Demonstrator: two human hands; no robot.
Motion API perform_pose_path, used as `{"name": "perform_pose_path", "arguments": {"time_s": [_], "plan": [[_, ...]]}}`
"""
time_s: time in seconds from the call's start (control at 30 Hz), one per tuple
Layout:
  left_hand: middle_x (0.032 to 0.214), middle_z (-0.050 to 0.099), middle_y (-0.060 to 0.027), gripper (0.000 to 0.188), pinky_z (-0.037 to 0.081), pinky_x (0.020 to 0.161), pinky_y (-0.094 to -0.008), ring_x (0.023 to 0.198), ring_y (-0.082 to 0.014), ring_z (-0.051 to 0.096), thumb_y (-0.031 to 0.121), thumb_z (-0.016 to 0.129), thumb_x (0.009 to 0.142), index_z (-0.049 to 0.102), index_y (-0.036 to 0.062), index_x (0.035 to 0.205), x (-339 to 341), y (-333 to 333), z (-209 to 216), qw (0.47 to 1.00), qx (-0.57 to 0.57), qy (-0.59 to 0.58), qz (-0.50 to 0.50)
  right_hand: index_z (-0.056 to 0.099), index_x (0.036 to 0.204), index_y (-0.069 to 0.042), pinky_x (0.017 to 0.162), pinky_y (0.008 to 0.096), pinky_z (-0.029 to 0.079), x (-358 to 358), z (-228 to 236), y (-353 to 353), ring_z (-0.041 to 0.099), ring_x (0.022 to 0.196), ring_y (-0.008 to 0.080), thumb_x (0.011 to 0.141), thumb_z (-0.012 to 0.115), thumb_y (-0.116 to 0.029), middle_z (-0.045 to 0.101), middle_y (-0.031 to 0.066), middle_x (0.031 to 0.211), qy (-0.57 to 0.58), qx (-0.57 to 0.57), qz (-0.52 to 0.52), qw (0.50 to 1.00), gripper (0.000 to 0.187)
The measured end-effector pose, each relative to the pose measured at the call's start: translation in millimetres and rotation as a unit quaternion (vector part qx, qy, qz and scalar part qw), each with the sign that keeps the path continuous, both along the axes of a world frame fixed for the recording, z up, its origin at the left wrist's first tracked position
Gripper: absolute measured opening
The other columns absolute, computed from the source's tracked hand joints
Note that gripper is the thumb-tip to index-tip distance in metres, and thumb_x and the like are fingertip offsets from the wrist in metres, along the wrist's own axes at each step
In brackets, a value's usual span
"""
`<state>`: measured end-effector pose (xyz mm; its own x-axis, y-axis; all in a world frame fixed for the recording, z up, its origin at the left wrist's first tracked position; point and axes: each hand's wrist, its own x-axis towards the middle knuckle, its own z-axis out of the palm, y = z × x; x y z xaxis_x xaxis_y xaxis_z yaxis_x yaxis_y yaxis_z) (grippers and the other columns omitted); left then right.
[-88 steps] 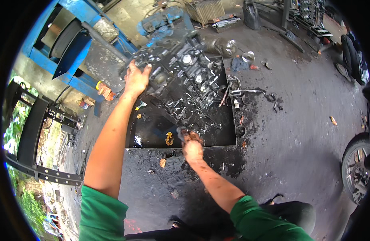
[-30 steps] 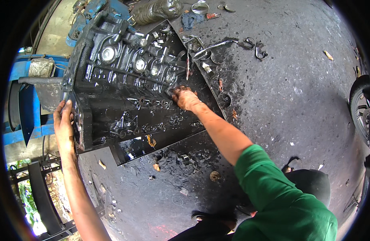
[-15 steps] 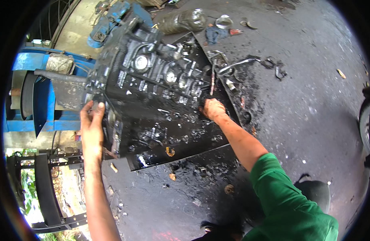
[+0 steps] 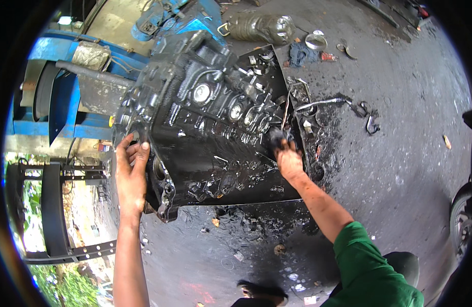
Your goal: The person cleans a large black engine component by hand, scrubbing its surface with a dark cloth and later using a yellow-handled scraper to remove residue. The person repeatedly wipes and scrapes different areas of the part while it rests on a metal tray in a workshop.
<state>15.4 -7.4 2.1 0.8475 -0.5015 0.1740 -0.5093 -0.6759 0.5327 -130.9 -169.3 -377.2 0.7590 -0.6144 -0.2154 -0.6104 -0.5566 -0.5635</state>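
A dark, oily engine block (image 4: 169,110) lies tilted over a shallow black metal tray (image 4: 283,71), with round openings and shiny wet ribs on its upper side. My left hand (image 4: 131,176) grips the block's left end, its thumb and fingers curled at the edge. Near the tray's right side, my right hand (image 4: 289,158) is closed round a black, oil-soaked wad (image 4: 275,137) pressed close to the block's right end. Blur and dirt hide what the wad is. A thin metal rod (image 4: 286,113) stands just beyond that hand.
Beyond the tray lie a clear plastic bottle (image 4: 261,28), a blue rag (image 4: 303,54) and a metal ring (image 4: 316,41). Oily metal parts (image 4: 371,123) are scattered on the right. Blue machinery (image 4: 67,97) stands at left. A wheel (image 4: 460,220) shows at the right edge.
My right hand has shifted slightly nearer and right, and the black wad now shows beyond its fingers. The block's near corner now covers the tray's near-left corner. My left hand stays at the block.
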Motion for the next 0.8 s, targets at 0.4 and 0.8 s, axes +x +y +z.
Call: {"name": "perform_pose_path", "arguments": {"time_s": [0.4, 0.8], "plan": [[0.116, 0.065, -0.0198, 0.058, 0.047, 0.097, -0.0429, 0.11, -0.0313, 0.061, 0.037, 0.069, 0.092, 0.047, 0.0087, 0.138, -9, -3, 1, 0.998, 0.016, -0.047, 0.034, 0.051, 0.143, -0.014, 0.08, 0.0302, 0.056, -15, 130, -52, 0.064, 0.102, 0.0172, 0.088, 0.053, 0.001, 0.062, 0.0085, 0.128, -0.395, 0.386, -0.123, 0.825, 0.057], [0.115, 0.064, -0.0242, 0.061, 0.048, 0.094, -0.0441, 0.11, -0.0364, 0.062, 0.039, 0.068, 0.092, 0.045, 0.0042, 0.137, -7, -2, -2, 0.992, 0.029, -0.121, -0.026, 0.056, 0.119, 0.0, 0.092, 0.0456, 0.047, 108, 336, -17, 0.062, 0.105, 0.0418, 0.087, 0.069, -0.021, 0.063, 0.027, 0.111, -0.539, 0.065, -0.353, 0.762, 0.04]]}}
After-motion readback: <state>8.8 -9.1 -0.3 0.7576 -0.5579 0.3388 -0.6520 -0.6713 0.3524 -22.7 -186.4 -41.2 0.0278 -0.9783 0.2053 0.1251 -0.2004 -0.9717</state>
